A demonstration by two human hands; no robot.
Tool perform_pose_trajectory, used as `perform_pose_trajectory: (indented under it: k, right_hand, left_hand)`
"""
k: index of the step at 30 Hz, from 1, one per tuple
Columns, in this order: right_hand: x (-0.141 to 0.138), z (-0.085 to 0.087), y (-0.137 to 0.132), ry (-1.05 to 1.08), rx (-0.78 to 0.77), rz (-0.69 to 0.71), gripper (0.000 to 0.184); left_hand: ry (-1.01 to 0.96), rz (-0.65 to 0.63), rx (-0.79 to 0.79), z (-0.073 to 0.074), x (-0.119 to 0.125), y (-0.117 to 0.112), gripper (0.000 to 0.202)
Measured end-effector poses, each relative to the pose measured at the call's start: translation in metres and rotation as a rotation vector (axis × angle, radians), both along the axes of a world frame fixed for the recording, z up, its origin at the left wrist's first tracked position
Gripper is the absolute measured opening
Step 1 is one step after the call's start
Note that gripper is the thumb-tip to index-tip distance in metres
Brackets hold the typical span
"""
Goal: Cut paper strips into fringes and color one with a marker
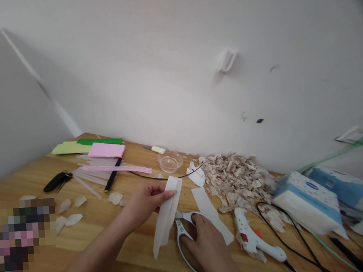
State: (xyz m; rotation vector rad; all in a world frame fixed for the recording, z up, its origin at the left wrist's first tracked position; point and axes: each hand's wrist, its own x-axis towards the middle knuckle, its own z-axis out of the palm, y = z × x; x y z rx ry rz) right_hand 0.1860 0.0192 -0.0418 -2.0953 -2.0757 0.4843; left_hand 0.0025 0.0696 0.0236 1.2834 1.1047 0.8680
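Left of the glue gun (248, 235), the folded white paper (167, 219) slants in the left hand (144, 203), with the scissors (180, 231) at its gun-facing edge; a clean cut seems to call for layers pressed flat, paper taut and fingertips clear of the blades' line; short, even closes would likely hold the edge straighter; the left hand pinches firmly, thumb over the paper, fingers behind; the right hand (211, 245), nearer the glue gun, curls half-closed through the scissors' loops, its back upward; how far the blades part I cannot tell; a loose white strip (213, 216) lies just left of the glue gun.
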Motion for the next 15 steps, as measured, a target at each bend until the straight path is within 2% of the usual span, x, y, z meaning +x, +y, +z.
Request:
perform_pose_trajectory:
  k: [2, 5, 8, 10, 11, 15]
  right_hand:
    - [0.004, 0.004, 0.0, 0.052, 0.012, 0.033, 0.026]
    - [0.013, 0.02, -0.001, 0.225, 0.087, 0.063, 0.022]
    - [0.017, 0.039, 0.001, 0.708, 0.16, 0.012, 0.038]
    - [0.014, 0.048, 0.005, 1.026, 0.136, 0.017, 0.045]
    - [0.011, 0.05, 0.008, 1.112, 0.119, 0.02, 0.044]
    - [-0.002, 0.054, 0.021, 1.12, 0.099, -0.007, 0.024]
  left_hand:
    - [0.029, -0.011, 0.011, -0.001, 0.001, -0.001, 0.03]
    - [0.084, -0.045, 0.021, -0.003, 0.005, -0.004, 0.031]
    - [0.135, -0.106, 0.032, -0.005, 0.009, -0.008, 0.029]
    - [0.168, -0.142, 0.046, -0.007, 0.013, -0.011, 0.031]
    - [0.183, -0.157, 0.054, -0.008, 0.015, -0.012, 0.031]
    - [0.212, -0.201, 0.062, -0.008, 0.02, -0.015, 0.032]
